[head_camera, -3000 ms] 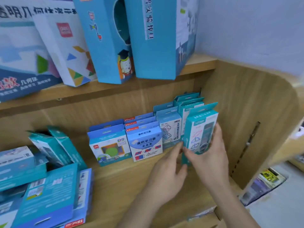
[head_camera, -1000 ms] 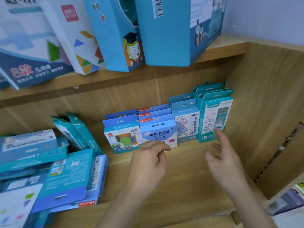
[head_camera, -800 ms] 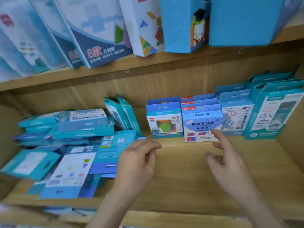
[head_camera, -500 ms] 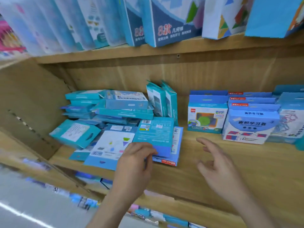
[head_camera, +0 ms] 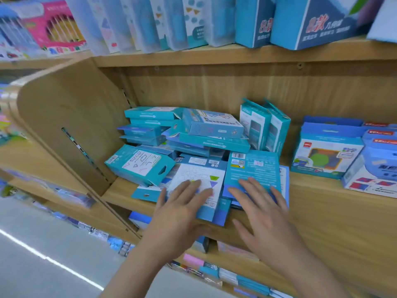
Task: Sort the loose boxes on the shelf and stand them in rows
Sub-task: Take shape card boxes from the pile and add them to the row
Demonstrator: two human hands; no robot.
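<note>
A jumbled heap of teal and blue boxes (head_camera: 189,134) lies flat at the left end of the wooden shelf (head_camera: 335,214). Two teal boxes (head_camera: 265,127) stand tilted behind the heap. My left hand (head_camera: 182,209) rests, fingers spread, on a flat white-faced box with coloured shapes (head_camera: 199,179). My right hand (head_camera: 260,203) lies with spread fingers on a flat teal box with a barcode (head_camera: 253,168) beside it. Neither hand grips anything. Upright boxes in rows (head_camera: 326,153) stand to the right.
A wooden side panel (head_camera: 64,117) closes the shelf on the left. Large boxes (head_camera: 311,20) stand on the shelf above. A lower shelf with more packets (head_camera: 227,274) shows beneath the front edge. A grey floor (head_camera: 32,265) is at lower left.
The view has swung left from the upright rows to the heap. Both hands let go of the teal box stood at the right, moved left and now rest on flat boxes.
</note>
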